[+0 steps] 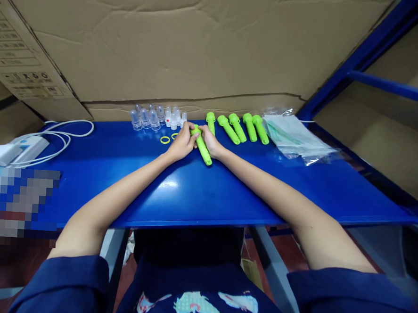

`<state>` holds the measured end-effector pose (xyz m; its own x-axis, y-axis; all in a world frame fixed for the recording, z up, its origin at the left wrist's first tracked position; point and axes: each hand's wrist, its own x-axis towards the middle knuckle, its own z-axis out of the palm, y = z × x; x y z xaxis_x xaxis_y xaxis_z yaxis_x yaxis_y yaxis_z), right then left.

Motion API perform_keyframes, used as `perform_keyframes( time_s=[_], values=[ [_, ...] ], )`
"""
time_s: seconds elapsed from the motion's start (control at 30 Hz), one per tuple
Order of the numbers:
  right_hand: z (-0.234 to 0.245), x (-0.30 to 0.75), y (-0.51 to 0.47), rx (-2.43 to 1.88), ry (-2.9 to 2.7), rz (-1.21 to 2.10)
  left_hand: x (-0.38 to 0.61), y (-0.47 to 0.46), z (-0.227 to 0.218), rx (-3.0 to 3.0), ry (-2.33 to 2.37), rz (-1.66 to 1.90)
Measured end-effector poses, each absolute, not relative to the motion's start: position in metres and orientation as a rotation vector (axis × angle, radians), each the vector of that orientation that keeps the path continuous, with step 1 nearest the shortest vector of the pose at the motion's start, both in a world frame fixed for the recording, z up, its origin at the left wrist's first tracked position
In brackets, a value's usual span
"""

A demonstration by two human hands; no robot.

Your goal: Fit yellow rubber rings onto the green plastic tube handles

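Both hands hold one lime-green plastic flashlight-shaped body point(204, 151) above the blue table, its narrow end pointing down toward me. My left hand point(182, 143) is closed around the wide upper end, and my right hand point(211, 143) grips the same end from the other side; the fingers partly hide it. Two yellow rings, one a thin yellow ring point(165, 140), lie beside my left hand. Behind it stand several clear plastic domed caps point(145, 118) and several small white-based clear parts point(174, 118). Right of my hands lie several matching green bodies, including one green body point(229, 129).
A clear plastic bag with pale sheets point(295, 136) lies at the right. White cables and a power strip point(28, 150) sit at the left, near a pixelated patch. Cardboard point(187, 46) walls the back; a blue metal frame point(393, 87) rises at the right.
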<state>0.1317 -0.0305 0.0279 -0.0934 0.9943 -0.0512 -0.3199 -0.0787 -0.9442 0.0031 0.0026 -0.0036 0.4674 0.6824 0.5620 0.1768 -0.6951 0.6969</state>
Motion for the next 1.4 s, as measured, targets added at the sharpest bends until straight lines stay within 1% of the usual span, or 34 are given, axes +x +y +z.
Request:
perform_keyframes(
  time_s=[0.37, 0.9, 1.4],
  values=[
    [0.0215, 0.134, -0.026, -0.983, -1.005, 1.436, 0.0028, -0.0002, -0.0019, 2.145, 0.771, 1.148],
    [0.0232, 0.1294, -0.0294, -0.955, -0.944, 1.456, -0.0003, -0.0003, 0.0047, 2.346, 0.783, 1.101],
    [0.0296, 0.1283, -0.0337, -1.033, -0.881, 1.421, 0.0014, -0.0045, 0.0024, 2.272, 0.83, 1.129]
  ],
)
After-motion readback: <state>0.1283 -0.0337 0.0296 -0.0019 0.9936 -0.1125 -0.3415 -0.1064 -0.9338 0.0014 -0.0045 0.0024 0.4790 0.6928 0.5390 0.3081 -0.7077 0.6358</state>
